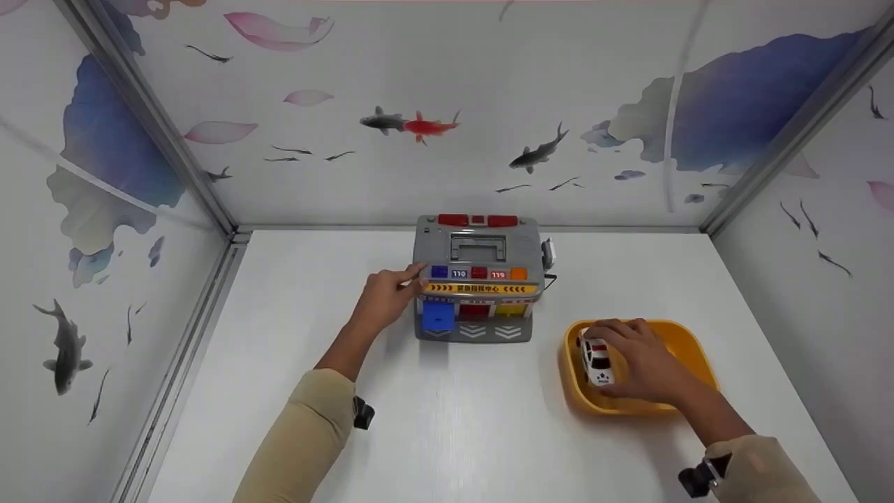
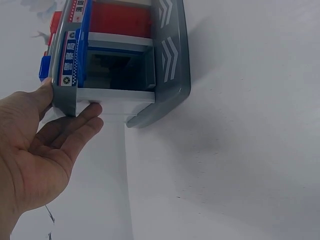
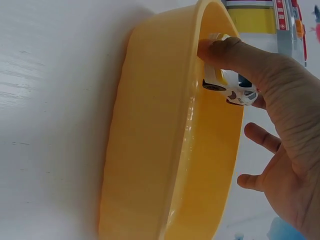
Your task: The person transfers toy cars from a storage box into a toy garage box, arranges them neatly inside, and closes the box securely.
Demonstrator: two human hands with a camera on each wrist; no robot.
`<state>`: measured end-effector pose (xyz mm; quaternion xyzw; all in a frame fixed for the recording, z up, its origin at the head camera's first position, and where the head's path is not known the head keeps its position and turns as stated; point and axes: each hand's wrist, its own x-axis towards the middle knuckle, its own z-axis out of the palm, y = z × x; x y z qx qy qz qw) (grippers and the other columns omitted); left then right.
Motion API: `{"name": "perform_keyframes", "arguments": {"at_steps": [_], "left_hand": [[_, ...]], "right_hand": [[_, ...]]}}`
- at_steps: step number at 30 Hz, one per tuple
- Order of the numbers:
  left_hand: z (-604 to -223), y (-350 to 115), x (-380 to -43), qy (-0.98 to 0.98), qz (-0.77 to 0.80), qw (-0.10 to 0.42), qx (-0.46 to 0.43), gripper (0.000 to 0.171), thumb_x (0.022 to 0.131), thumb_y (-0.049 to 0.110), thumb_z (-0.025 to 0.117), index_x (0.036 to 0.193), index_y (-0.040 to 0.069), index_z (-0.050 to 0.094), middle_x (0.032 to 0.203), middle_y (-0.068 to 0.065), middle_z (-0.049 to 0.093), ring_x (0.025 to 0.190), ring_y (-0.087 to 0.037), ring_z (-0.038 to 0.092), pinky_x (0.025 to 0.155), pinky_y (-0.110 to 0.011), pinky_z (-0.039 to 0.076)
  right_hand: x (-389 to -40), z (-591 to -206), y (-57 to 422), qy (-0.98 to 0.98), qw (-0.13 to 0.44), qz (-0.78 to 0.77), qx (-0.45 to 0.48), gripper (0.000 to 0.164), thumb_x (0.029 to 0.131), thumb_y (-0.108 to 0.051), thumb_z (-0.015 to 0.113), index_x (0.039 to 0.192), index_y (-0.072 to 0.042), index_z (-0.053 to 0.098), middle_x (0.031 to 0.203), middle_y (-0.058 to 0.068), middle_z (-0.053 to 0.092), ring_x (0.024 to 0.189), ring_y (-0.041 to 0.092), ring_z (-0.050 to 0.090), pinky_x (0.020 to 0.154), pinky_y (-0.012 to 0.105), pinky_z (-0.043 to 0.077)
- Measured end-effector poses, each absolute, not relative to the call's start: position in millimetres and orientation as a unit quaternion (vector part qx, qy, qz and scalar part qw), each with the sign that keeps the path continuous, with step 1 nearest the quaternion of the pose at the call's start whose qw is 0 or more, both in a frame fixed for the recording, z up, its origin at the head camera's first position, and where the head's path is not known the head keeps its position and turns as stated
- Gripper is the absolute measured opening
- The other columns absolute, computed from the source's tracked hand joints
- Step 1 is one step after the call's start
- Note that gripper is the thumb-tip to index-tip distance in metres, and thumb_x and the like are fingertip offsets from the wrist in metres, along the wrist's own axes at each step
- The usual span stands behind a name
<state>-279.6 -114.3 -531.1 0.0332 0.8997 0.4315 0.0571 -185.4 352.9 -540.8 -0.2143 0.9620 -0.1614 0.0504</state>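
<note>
A grey toy garage (image 1: 434, 244) with red, blue and orange buttons stands against the back wall. My left hand (image 1: 383, 302) grips its left front corner, the thumb at the roof edge and the fingers along the side wall (image 2: 115, 102). The blue door (image 1: 438, 316) at the left is swung up, showing a dark bay (image 2: 117, 70) behind it. To the right, a white toy police car (image 1: 598, 360) is pinched between the thumb and fingers of my right hand (image 1: 646, 363). Car and fingertips are at the left end of a yellow basin (image 1: 670, 323), within its rim.
Beside the blue door, the red door (image 1: 474, 311) and yellow door (image 1: 510, 310) are down. A small grey part (image 1: 549, 253) juts from the garage's right side. White printed panels (image 1: 461, 70) enclose the white table (image 1: 454, 433) at back and sides.
</note>
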Motion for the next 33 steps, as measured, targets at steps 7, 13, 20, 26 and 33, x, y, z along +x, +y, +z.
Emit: {"name": "perform_keyframes", "arguments": {"at_steps": [7,13,20,26,33], "left_hand": [[-533.2,-113.2,-279.1,0.903,0.425,0.059,0.025,0.047,0.110,0.047,0.068,0.154,0.031,0.065,0.151,-0.010,0.070,0.119,-0.027,0.078,0.085,-0.039,0.060],[-534.2,-113.6,-279.7,0.902,0.427,0.058,0.028,0.046,0.110,0.046,0.068,0.154,0.031,0.065,0.154,-0.008,0.068,0.120,-0.027,0.078,0.087,-0.040,0.061],[-534.6,-114.1,-281.0,0.900,0.431,0.052,0.034,0.045,0.111,0.044,0.068,0.153,0.030,0.066,0.153,-0.007,0.068,0.119,-0.026,0.079,0.087,-0.040,0.061],[-533.9,-112.6,-280.4,0.902,0.427,0.053,0.029,0.046,0.110,0.047,0.068,0.153,0.032,0.066,0.146,-0.009,0.073,0.109,-0.023,0.077,0.083,-0.038,0.058],[-532.3,-113.8,-279.2,0.905,0.422,0.052,0.025,0.046,0.110,0.049,0.067,0.154,0.034,0.065,0.145,-0.008,0.075,0.114,-0.024,0.078,0.082,-0.037,0.058]], "right_hand": [[-186.4,-533.1,341.1,0.962,0.050,-0.152,-0.221,0.085,0.077,-0.043,0.102,0.151,-0.031,0.062,0.161,-0.002,0.059,0.129,0.030,0.049,0.101,0.055,0.052],[-188.0,-526.4,332.8,0.960,0.051,-0.155,-0.226,0.084,0.078,-0.042,0.101,0.152,-0.031,0.063,0.162,-0.001,0.058,0.131,0.031,0.050,0.101,0.054,0.055],[-188.3,-521.4,323.3,0.961,0.067,-0.165,-0.213,0.086,0.077,-0.037,0.102,0.153,-0.034,0.062,0.164,0.000,0.056,0.136,0.035,0.048,0.103,0.058,0.058],[-189.0,-527.3,311.1,0.956,0.061,-0.183,-0.221,0.089,0.076,-0.034,0.103,0.154,-0.034,0.061,0.164,-0.001,0.055,0.135,0.031,0.046,0.103,0.053,0.056],[-190.3,-532.4,294.3,0.950,0.044,-0.193,-0.242,0.088,0.074,-0.035,0.104,0.152,-0.030,0.063,0.162,0.001,0.057,0.134,0.032,0.047,0.116,0.065,0.043]]}}
